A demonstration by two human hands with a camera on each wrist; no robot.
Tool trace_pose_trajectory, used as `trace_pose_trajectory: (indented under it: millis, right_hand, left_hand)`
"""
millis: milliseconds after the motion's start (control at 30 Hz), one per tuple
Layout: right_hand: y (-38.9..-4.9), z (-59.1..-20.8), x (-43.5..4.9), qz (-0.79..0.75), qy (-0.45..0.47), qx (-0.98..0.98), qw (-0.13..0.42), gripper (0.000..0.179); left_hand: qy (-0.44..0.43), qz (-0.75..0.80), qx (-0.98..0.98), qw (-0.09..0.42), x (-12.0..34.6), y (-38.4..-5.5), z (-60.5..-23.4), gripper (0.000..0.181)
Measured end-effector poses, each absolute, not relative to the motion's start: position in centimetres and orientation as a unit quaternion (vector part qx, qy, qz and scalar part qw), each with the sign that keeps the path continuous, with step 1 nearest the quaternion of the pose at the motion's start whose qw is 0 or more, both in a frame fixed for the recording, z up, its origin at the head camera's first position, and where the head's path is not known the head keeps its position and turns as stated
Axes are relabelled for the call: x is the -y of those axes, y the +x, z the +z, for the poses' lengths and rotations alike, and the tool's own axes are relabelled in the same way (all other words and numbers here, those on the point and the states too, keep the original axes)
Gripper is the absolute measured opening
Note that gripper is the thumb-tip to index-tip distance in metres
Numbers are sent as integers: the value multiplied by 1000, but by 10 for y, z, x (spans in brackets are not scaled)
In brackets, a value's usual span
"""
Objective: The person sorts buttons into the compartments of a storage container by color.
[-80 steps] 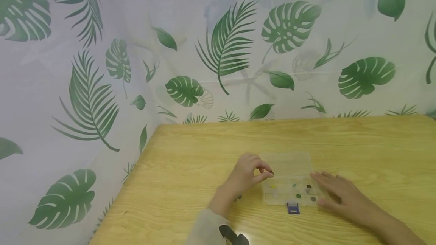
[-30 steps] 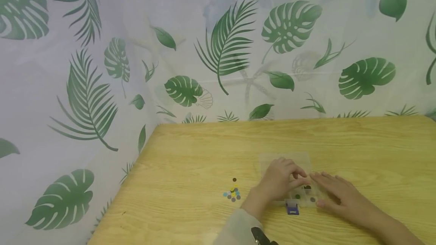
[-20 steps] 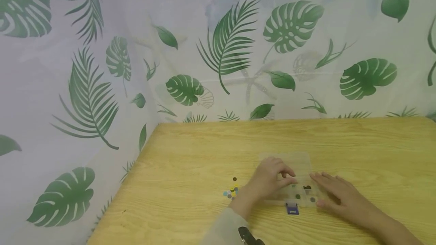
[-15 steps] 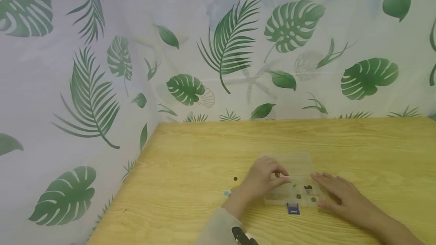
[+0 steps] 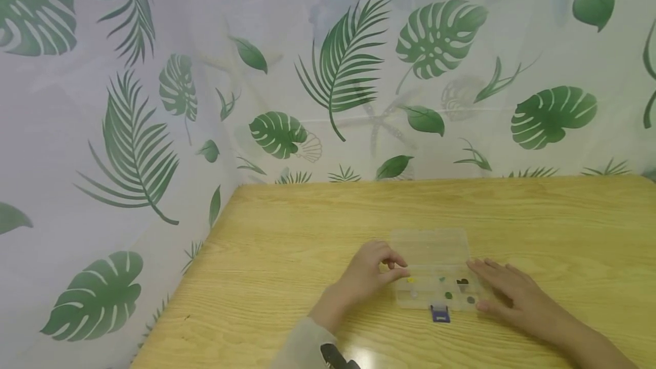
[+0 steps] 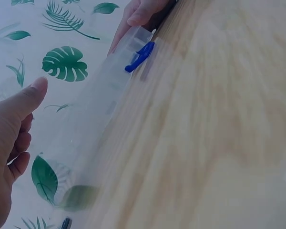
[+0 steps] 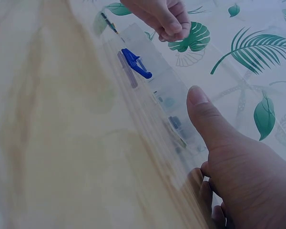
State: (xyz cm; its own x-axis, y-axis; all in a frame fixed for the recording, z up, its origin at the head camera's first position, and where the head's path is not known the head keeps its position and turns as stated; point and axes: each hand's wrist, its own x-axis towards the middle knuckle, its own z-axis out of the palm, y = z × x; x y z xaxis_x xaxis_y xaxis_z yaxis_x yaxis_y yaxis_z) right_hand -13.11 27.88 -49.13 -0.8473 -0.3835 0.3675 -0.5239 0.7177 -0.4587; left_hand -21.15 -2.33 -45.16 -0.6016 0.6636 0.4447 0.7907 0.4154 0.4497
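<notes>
Before you lies a yellowish wood-grain table (image 5: 287,232), its far and left edges meeting a white wall covering printed with green leaves (image 5: 348,152); a bright patch of glare shows near the lower edge. Your forearms are cut off by the frame, and your left forearm, in a pale sleeve (image 5: 304,343), covers part of the table. The left wrist view shows the clear plastic compartment box (image 5: 410,305) nearly edge-on, its contents hard to make out. The box sits on the table between your hands, its clear lid (image 5: 430,244) folded back and its blue latch (image 5: 441,314) toward you. The back row contains a small yellow piece (image 5: 410,280), a teal piece (image 5: 442,279) and dark pieces (image 5: 463,282); the front row, a green disc (image 5: 448,295) and a grey disc (image 5: 471,300). Your left hand (image 5: 370,272) is at the box's left end, fingers loosely bent, thumb apart, with nothing visibly held. Your right hand (image 5: 512,295) lies along the right end, fingers extended, gripping nothing.
</notes>
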Motion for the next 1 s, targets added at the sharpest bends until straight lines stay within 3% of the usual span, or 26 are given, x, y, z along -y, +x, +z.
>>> trace_pose_trajectory:
  millis: [267,600,1000]
  right_hand:
    - [-132,-493,-280,294,247,915,124,69]
    - [-131,-492,-279,292,247,916,125,69]
    - [-131,-491,-278,287,250,917,122,69]
  left_hand:
    - [-426,-314,846,58,47,-219,-460,16]
    - [-302,-405,859,-76,86,-214,-463,18]
    - [-263,-391,881,-46,117,-224,-473,16]
